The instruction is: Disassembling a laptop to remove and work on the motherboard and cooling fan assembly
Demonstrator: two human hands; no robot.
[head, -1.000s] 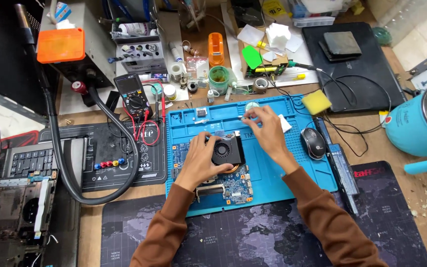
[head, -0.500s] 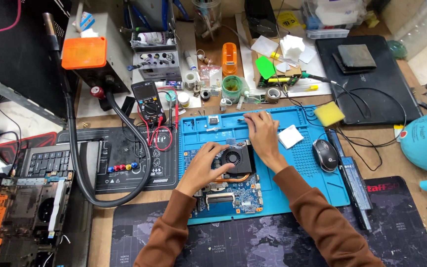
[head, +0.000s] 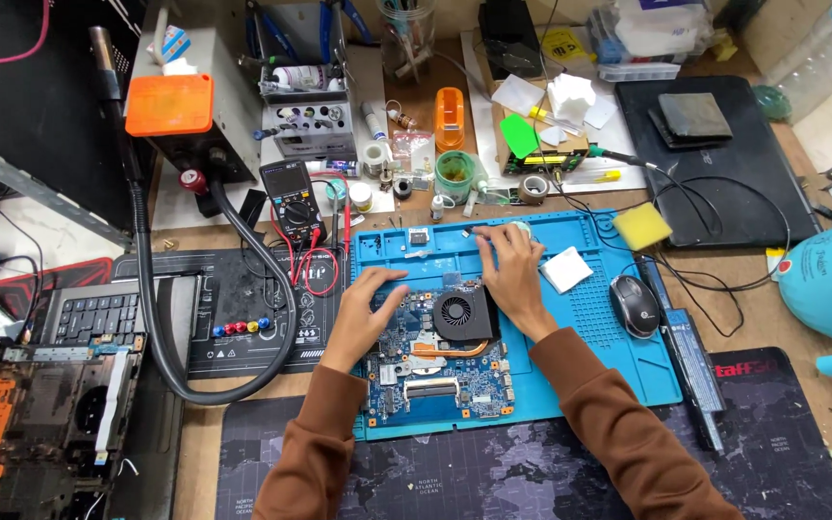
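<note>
Seen from above at frame centre, a blue motherboard [head: 440, 371] with a black fan [head: 462, 312] lies on a blue mat [head: 609, 327]; the left hand [head: 368, 313] rests open on it, while the right hand [head: 510, 265] pinches something small, unidentifiable, just above.

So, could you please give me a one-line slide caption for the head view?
Left hand rests on a laptop motherboard beside its cooling fan, right hand at the blue repair mat's tray edge.
</note>
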